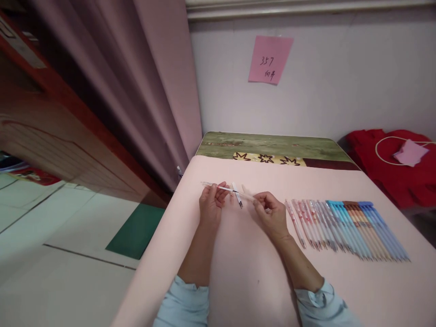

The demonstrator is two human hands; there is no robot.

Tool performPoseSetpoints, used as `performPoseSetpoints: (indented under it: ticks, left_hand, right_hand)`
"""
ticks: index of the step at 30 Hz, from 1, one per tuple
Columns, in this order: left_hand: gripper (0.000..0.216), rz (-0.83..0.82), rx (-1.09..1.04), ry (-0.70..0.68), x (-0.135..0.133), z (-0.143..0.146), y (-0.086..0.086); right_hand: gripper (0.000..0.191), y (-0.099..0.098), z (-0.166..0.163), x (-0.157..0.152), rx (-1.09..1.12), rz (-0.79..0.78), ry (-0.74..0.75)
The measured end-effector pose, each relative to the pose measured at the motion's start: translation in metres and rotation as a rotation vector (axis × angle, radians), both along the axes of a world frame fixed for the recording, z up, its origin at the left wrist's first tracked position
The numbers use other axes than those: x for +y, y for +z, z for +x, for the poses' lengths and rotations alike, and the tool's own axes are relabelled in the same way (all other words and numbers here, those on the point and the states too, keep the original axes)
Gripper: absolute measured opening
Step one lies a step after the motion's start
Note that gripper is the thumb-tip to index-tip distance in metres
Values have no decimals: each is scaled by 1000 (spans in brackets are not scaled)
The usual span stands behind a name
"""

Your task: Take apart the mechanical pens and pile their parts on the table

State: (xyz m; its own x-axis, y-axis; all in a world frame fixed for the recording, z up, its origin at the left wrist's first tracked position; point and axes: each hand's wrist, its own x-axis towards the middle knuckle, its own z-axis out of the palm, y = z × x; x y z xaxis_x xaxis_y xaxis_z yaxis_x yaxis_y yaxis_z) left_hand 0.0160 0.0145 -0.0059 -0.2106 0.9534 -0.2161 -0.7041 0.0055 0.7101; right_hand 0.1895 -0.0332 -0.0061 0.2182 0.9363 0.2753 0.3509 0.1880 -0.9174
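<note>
One refill (226, 188) crosswise, apparently rightward-facing

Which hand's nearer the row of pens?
Right. The right hand is just off the row of pens' left end; the left hand is farther left, with the right hand between it and the row.

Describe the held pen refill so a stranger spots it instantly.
Start at the pink table; above it, find the left hand and right hand. Between them slants a slim white refill, held up, whereas the loose white refills nearby lie flat.
</note>
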Motion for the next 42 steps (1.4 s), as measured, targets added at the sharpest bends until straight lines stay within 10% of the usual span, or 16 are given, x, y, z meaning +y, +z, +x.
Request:
performPoseSetpoints:
  ticks: [42]
  left_hand:
    - [31,116,163,-250,-12,17,0]
  right_hand:
    - [36,-9,-10,0,81,-121,101]
